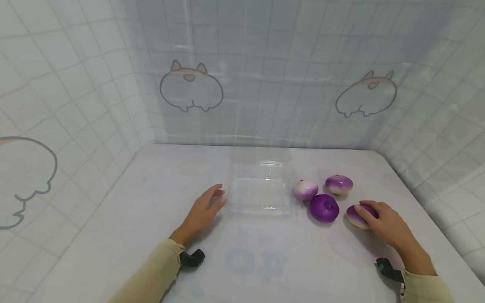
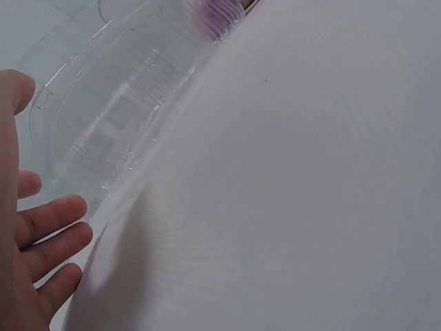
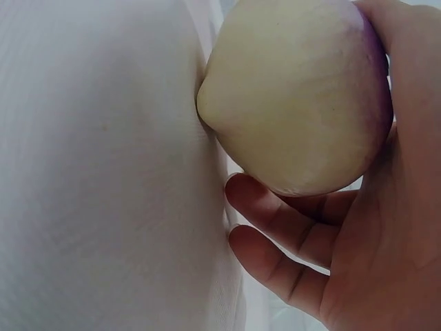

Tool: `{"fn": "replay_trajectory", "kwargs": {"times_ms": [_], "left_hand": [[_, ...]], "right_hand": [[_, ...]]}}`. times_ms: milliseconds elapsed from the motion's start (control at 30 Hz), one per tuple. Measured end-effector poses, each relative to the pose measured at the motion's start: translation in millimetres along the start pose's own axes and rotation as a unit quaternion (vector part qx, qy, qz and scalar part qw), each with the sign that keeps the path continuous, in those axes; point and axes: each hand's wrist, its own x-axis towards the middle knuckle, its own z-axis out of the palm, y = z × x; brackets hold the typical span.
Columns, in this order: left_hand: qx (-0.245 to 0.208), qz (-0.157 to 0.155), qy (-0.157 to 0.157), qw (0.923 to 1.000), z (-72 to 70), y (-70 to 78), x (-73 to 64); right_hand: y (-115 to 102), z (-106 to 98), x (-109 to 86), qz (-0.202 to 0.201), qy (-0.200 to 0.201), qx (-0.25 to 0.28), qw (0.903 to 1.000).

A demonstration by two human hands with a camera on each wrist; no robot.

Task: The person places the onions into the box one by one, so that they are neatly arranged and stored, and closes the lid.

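Observation:
My right hand [image 1: 390, 225] grips a purple-and-white turnip [image 1: 356, 218], with the thumb and fingers curled round it. In the right wrist view the turnip's pale underside [image 3: 296, 96] and its small pointed tip rest against the white table. To the left of that hand are several more turnips: a deep purple one [image 1: 324, 208], a whiter one [image 1: 305, 190] and a two-toned one [image 1: 339, 185] behind. Beside the left edge of a clear plastic container [image 1: 261, 208] my left hand [image 1: 201, 214] hovers with loosely bent fingers, holding nothing.
The clear container stands at the middle of the white table [image 1: 242, 252], with a transparent lid part [image 1: 261, 155] raised at its back. White tiled-pattern sheets [image 1: 273, 105] enclose the table at the back and on both sides.

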Motion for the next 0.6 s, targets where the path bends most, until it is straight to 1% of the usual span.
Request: {"fn": "replay_trajectory", "kwargs": {"times_ms": [167, 300, 467, 600], "left_hand": [[-0.012, 0.000, -0.005, 0.9999, 0.1, 0.4, 3.3], [-0.032, 0.002, 0.011, 0.9994, 0.3, 3.7, 5.0], [-0.055, -0.022, 0.027, 0.9979, 2.1, 7.2, 3.3], [-0.068, -0.027, 0.026, 0.9970, 10.2, 8.6, 5.1]], "right_hand": [[-1, 1, 1.7, 0.006, -0.001, -0.007, 1.0000], [-1, 1, 7.7, -0.005, 0.016, -0.003, 0.9999], [0, 5, 8.5, -0.007, 0.025, 0.004, 0.9997], [1, 4, 1.5, 0.003, 0.041, 0.006, 0.9991]]}}
